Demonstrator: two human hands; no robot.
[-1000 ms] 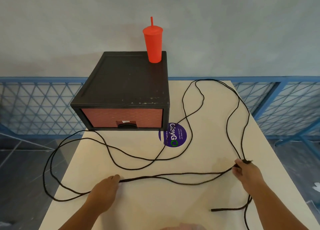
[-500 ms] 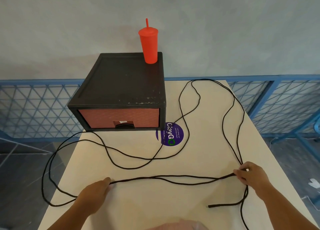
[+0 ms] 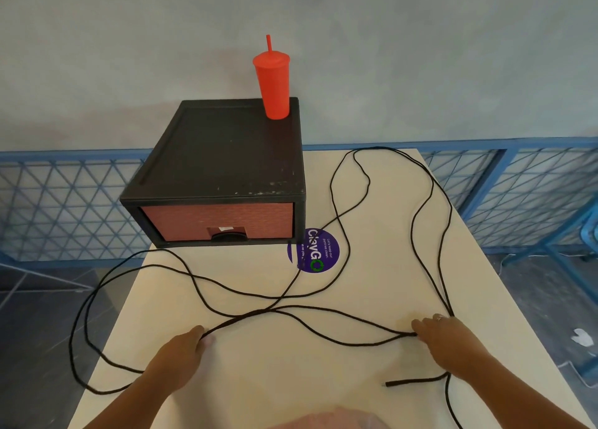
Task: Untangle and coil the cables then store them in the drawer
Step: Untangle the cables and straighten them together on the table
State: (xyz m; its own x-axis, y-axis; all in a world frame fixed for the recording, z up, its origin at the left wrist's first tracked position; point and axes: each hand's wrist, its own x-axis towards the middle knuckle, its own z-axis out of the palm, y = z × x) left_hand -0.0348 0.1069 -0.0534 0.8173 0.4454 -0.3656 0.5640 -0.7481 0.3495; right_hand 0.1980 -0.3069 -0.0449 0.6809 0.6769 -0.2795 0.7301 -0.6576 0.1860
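Thin black cable [image 3: 323,312] sprawled in loose loops across cream tabletop [image 3: 372,380], part hanging off left edge. Left hand [image 3: 181,354] and right hand [image 3: 449,341] each pinch strand. No coil yet. Red-fronted black drawer [image 3: 216,221] closed; coiling, storing remain.

soft even light, wide-angle bowing

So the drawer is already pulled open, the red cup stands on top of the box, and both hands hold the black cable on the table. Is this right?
Not quite: the head view shows the drawer shut, flush in its box. The rest holds: the red cup stands on top, and the left hand and right hand hold the black cable on the table.
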